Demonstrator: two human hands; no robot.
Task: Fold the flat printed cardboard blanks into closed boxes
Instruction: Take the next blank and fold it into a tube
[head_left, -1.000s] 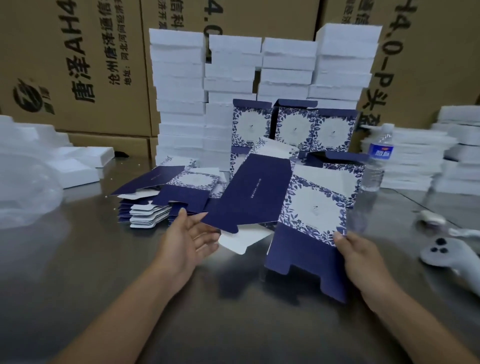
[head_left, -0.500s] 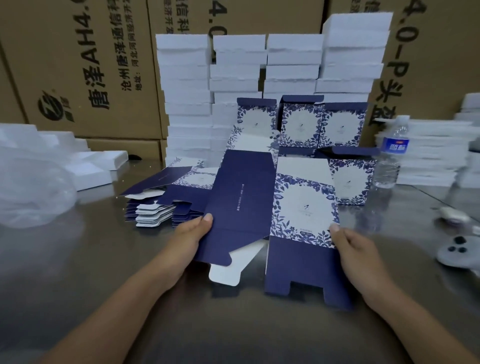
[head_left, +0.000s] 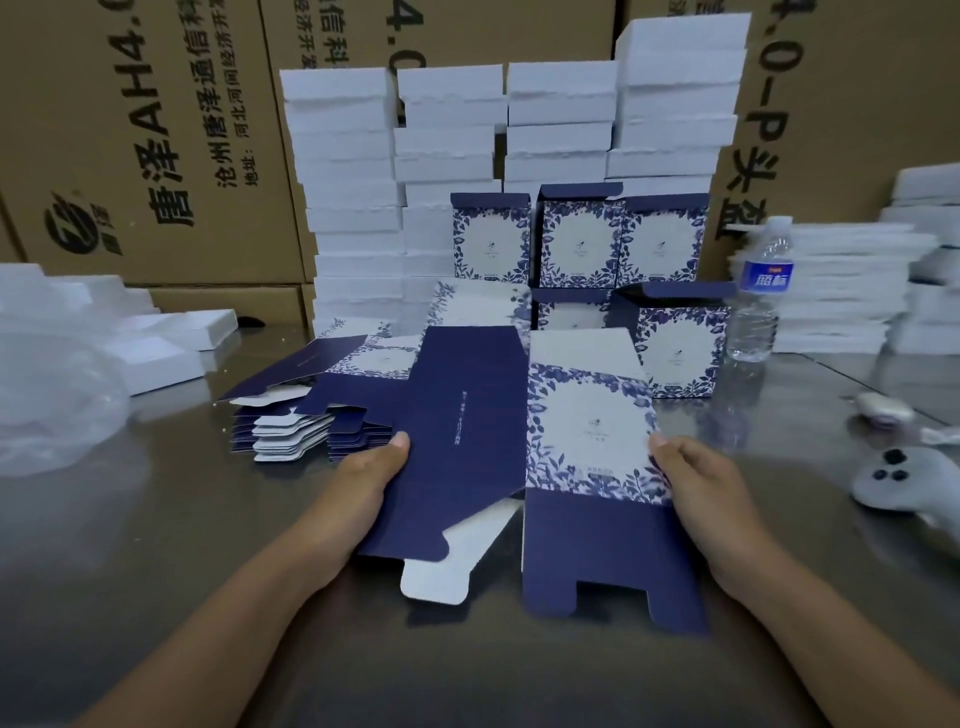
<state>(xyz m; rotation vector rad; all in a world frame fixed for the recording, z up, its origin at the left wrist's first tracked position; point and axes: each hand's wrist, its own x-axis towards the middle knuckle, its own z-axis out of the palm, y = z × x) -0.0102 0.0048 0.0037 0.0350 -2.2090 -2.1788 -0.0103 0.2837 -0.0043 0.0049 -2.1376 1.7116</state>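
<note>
Since the earlier frames, your left hand (head_left: 363, 483) has closed onto the left edge of the cardboard blank (head_left: 467, 415); a second ago it lay open-palmed beneath that edge. The blank has swung from a tilt to sit squarer to you at the centre of the frame.

Brown cartons (head_left: 156, 130) with black printed characters fill the top of the frame. The grey reflective table (head_left: 156, 571) spans the lower half. White foam slabs (head_left: 452, 130) stand in four tall columns at upper centre against the cartons, with lower piles at the right and left edges. A clear plastic bag (head_left: 52, 395) lies at the left edge.

The folded boxes (head_left: 582, 244), navy with a blue floral border, stand at upper centre in front of the foam columns. Three are in a row, and more stand below them, right of centre.

The blank is partly opened. Its plain navy panel faces left, its floral panel faces right, and its lower flaps reach toward the table. Your left hand pinches the navy panel's left edge, thumb on top and the other fingers hidden beneath. Your right hand (head_left: 696, 488) grips the floral panel's right edge, thumb on the face and fingers curled behind.

The stack of flat blanks (head_left: 291, 431) lies on the table at left of centre, just beyond your left hand.

A water bottle (head_left: 758, 301) with a blue label stands upright at right, just beside the folded boxes. A white controller (head_left: 898, 478) lies at the right edge, apart from your right hand.
</note>
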